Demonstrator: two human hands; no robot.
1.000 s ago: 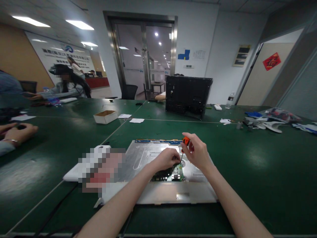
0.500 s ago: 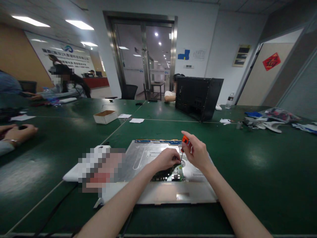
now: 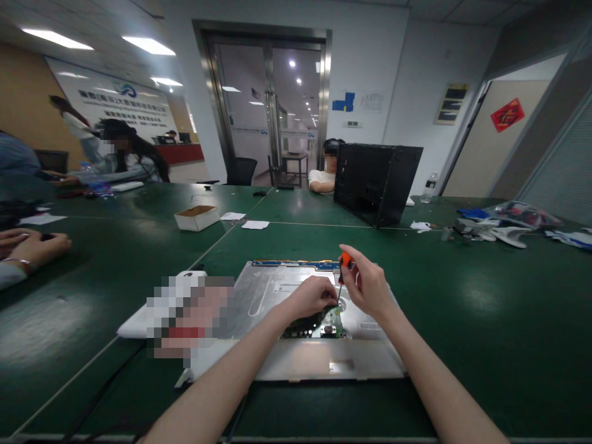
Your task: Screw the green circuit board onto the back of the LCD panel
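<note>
An orange-and-black screwdriver with a slim metal shaft is standing nearly upright over the flat, rectangular, silver metal panel, right of the panel's middle, its tip pointing down beside a small green circuit board lying on the panel. The screwdriver is looking light and rigid, probably easy to roll by its thick handle, while its narrow tip is likely to slip sideways if tilted. The panel is seeming stiff but thin, best held by its bare metal edges, and the board is looking fragile, best left unpressed. The right hand is reaching in above the panel's right side, pinching the handle between thumb and fingers, forefinger extending past the top. The left hand is hovering or resting low over the panel's middle, wrist arching, fingertips bunching close to the screwdriver's tip; whether they are pinching anything, I cannot tell.
</note>
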